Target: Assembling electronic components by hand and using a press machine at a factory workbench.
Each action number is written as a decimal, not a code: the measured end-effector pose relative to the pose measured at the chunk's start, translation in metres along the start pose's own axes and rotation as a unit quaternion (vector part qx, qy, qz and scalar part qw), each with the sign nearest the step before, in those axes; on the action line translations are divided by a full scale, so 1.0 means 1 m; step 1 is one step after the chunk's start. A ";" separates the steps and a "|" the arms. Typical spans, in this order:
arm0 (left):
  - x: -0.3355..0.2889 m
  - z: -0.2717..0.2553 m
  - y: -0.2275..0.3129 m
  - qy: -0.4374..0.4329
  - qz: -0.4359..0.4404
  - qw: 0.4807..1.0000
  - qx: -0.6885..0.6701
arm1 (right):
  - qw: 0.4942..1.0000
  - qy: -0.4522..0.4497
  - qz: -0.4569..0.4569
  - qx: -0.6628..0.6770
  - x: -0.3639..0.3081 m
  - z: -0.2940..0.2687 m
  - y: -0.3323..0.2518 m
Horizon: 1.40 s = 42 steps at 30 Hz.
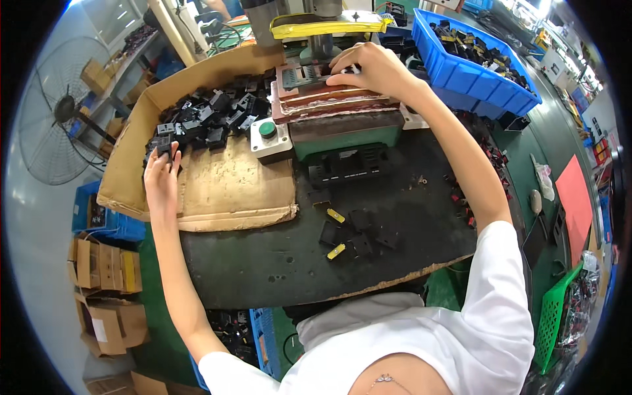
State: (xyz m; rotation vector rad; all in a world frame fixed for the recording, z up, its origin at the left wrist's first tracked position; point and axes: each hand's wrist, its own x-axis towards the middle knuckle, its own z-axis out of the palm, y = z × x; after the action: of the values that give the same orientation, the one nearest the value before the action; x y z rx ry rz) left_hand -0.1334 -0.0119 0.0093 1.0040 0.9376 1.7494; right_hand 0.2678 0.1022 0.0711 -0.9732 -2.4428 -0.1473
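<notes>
My left hand (pixel 162 176) is closed on a small black plastic housing (pixel 162 142), at the left side of an open cardboard box. More black plastic housings (pixel 217 115) lie heaped in the far part of that box. My right hand (pixel 376 71) is at the press fixture, its fingers curled and pinched over the top plate. What they grip is mostly hidden; a dark piece with a white spot shows between them. Beside the fingers, a slotted grey part (pixel 300 78) sits on the stacked reddish-brown plates (pixel 336 104). The press head (pixel 322 50) stands just behind.
A green push button (pixel 266 130) on a small box stands between the cardboard box (pixel 237 214) and fixture. A long black panel (pixel 355 164) and several black and yellow pieces (pixel 336 251) lie on the dark table (pixel 263 263). At the far right is a blue bin (pixel 477 82) of parts.
</notes>
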 end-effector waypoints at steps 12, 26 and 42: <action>0.008 -0.017 -0.007 -0.001 0.019 0.998 0.059 | 0.988 0.061 0.056 0.132 -0.113 -0.067 0.002; -0.002 0.157 0.005 -0.160 -0.007 0.964 0.211 | 0.863 -0.017 0.492 -0.112 -0.224 -0.082 0.071; 0.049 0.225 -0.030 -0.299 0.271 0.782 0.475 | 0.866 -0.096 0.492 -0.001 -0.224 -0.070 0.075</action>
State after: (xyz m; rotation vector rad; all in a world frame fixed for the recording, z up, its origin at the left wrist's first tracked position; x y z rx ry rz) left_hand 0.0660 0.0830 0.0816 2.5192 1.1651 1.1109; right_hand 0.4851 0.0000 0.0160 -2.1641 -1.7891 0.3145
